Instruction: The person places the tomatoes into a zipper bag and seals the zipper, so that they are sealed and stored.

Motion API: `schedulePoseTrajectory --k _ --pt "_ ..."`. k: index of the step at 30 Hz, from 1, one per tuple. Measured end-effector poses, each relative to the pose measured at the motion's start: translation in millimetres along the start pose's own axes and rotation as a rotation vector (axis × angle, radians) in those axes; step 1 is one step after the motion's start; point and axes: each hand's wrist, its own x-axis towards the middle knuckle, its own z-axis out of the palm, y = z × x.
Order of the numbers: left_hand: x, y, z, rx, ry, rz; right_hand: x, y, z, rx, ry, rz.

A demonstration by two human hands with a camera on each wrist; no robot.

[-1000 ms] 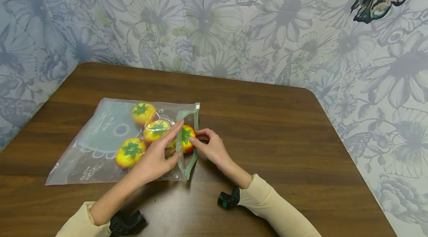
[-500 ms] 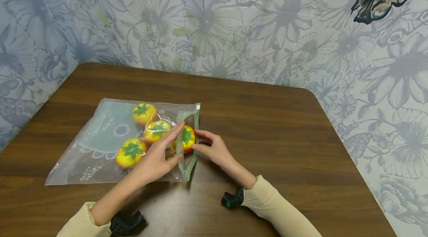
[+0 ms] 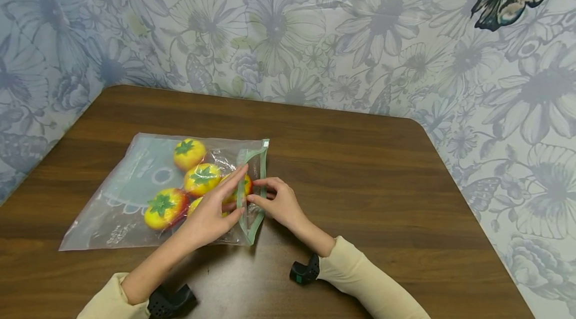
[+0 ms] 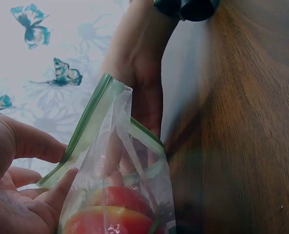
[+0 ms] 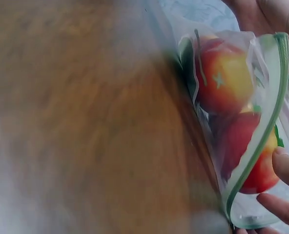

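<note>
A clear zip bag point(image 3: 96, 224) with a green-edged mouth lies on its side on the table. Several yellow-red tomatoes point(image 3: 203, 179) with green star-shaped tops are inside it. My left hand point(image 3: 208, 216) holds the upper lip of the mouth, its thumb and fingers on the green edge point(image 4: 88, 114). At the opening, my right hand point(image 3: 283, 206) has its thumb and fingers extended against the nearest tomato point(image 5: 261, 170), which sits just inside the green rim. The left hand partly covers that tomato and another beside it in the head view.
The brown wooden table point(image 3: 382, 199) extends to the right and behind the bag. A flowered wall with butterflies point(image 3: 288, 44) rises beyond its far edge. Black wrist devices point(image 3: 305, 270) are worn at both sleeves.
My right hand has moved left and pushed the nearest tomato further into the bag. The other tomatoes have shifted left with it. The left hand stays in place.
</note>
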Motion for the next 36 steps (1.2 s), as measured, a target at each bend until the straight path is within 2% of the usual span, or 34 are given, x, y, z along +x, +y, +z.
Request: schedulePoseTrajectory --k 5,9,13,16,22,27,30,36 --pt "1.0 1.7 2.6 -0.012 -0.004 0.006 -1.9 7 -7 0.035 -0.02 -0.053" --pt "1.9 3.5 4.8 -0.012 -0.008 0.008 -0.3 7 -10 0.062 -0.045 -0.045" --pt "2.5 4.6 7.3 -0.011 -0.014 0.01 0.6 5 -11 0.022 -0.048 -0.028" --pt "2.5 5.2 9.1 -0.006 -0.017 0.012 0.5 4 -10 -0.031 -0.019 -0.015" --pt "2.8 5.5 11.9 0.002 -0.017 0.019 1.0 -1 -6 -0.101 0.044 -0.035" --pt "3.2 6.4 14.3 0.001 -0.021 0.018 2.1 -2 -6 -0.119 0.053 -0.059" --pt "2.0 8.1 14.9 -0.001 -0.023 0.013 0.6 1 -9 -0.044 0.036 -0.043" --pt "-11.7 10.3 10.0 0.015 0.0 -0.015 0.4 6 -13 0.321 -0.039 0.072"
